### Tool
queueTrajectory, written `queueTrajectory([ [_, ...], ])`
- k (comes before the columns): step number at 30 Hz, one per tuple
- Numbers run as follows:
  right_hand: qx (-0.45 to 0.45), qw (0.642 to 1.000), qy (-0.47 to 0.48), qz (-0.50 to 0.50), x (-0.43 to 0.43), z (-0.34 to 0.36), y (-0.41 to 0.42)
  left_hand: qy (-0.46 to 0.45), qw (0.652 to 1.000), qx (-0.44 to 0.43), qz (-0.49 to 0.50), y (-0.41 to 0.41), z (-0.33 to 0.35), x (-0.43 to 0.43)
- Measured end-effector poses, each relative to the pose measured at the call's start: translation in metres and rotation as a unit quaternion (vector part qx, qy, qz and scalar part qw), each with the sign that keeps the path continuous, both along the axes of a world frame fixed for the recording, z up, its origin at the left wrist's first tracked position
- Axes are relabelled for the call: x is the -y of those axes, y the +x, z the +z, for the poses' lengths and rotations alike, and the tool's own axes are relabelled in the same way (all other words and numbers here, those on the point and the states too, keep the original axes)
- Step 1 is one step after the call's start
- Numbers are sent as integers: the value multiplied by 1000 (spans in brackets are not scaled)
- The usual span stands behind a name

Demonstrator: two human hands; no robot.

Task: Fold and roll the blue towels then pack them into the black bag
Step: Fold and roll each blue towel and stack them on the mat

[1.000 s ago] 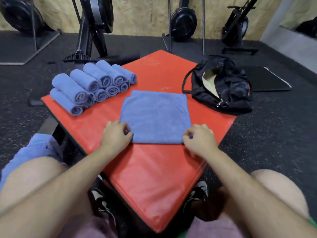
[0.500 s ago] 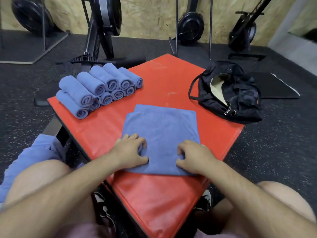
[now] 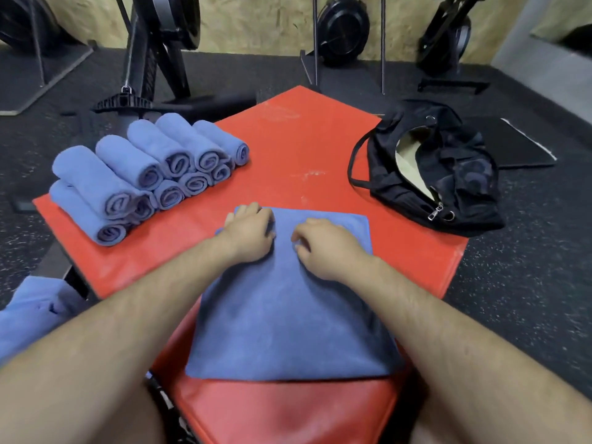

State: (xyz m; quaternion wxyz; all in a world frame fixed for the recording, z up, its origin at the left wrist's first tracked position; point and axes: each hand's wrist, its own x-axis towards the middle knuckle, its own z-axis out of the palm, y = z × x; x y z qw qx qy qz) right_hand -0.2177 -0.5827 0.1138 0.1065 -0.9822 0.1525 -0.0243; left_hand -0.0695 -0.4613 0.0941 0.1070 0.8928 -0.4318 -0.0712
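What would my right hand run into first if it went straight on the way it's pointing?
Probably the left hand: the right hand points forward and leftward across the towel, and the left hand sits close in that line.

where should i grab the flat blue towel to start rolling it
Pinch the two near corners of the folded towel, coming from the person's side. It lies flat on the red pad with its near edge straight and uncovered, while the left hand and right hand hold its far end, so rolling away from the body probably suits.
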Motion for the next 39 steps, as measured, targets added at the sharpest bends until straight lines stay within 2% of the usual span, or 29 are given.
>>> queueTrajectory([
  [5,11,999,-20,34,2,-4,28,-3,1000,-26,14,17,0,6],
  [9,36,999,17,12,11,-7,40,0,999,-18,-33,21,5,6],
  [12,34,997,61,32,15,-6,43,-25,997,-2,-71,19,12,3],
  [16,37,996,55,63,17,-2,47,-67,992,-10,-108,17,17,-4],
  [20,63,995,57,47,18,-4,43,-67,992,6,-106,18,17,-10],
  [23,78,996,48,19,20,-5,41,-36,995,46,-78,18,12,-13],
  [26,50,998,42,7,21,-5,41,-36,998,39,-45,15,9,-14],
  [32,9,999,30,12,24,-6,41,10,994,63,-84,18,7,-18],
  [37,-47,999,6,-4,31,-3,37,-72,996,-8,-54,37,1,-17],
  [39,-56,998,-5,-16,36,-2,32,-64,997,-3,-45,44,-4,-17],
])
